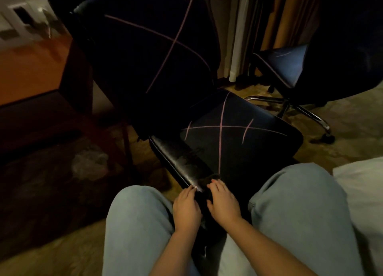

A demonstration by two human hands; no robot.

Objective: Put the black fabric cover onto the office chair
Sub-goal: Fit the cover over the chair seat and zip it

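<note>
The right hand grips the cover hem at the seat's near corner. The left hand curls just beside it on the chair where its glossy edge is bare; the dimness hides what it grips. The cover lies over seat and backrest, stopping short of the left rim. Knees flank both hands; a second chair stands well apart, right

head cam, aimed down-fwd, near office chair

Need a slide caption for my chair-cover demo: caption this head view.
Left hand and right hand grip the black fabric cover at the near corner of the office chair seat, leather edge uncovered.
</note>
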